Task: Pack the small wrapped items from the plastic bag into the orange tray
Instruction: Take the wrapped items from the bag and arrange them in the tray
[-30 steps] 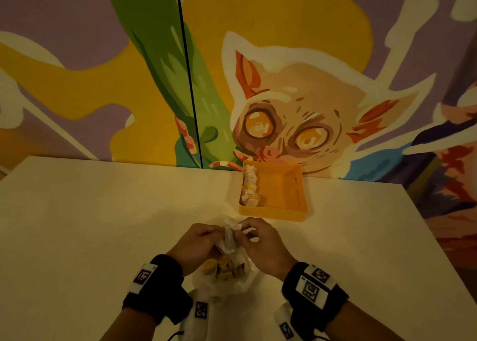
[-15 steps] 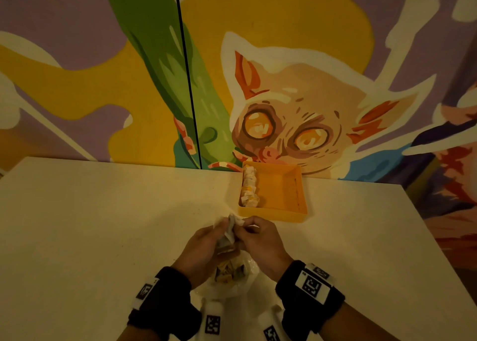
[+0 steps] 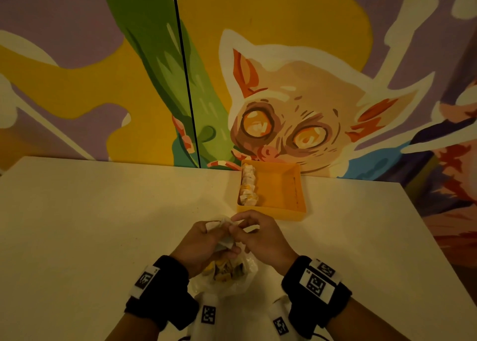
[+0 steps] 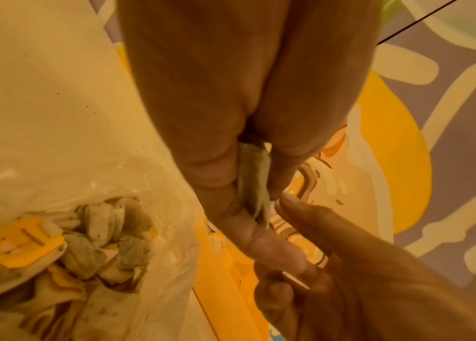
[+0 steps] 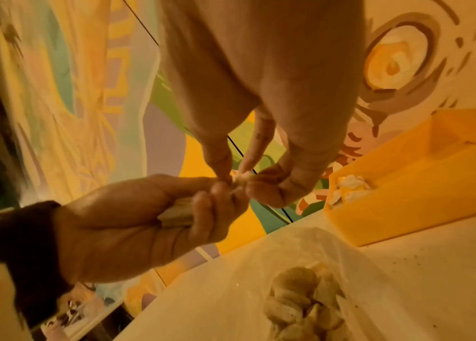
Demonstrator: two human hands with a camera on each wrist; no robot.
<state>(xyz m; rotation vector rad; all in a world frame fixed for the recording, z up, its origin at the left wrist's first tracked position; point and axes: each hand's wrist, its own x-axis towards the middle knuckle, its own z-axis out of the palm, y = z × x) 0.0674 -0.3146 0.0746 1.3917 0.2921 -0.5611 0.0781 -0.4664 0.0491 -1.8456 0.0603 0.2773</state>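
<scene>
left hand [image 3: 204, 242] grips wrapped item [image 3: 225, 241] | right hand [image 3: 258, 235] pinches its end | pass cleanly, then lay beside row in orange tray [image 3: 296, 213]

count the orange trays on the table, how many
1. The orange tray sits at the table's far edge against the painted wall, beyond both hands, with a row of wrapped items along its left side. No other tray shows.
</scene>
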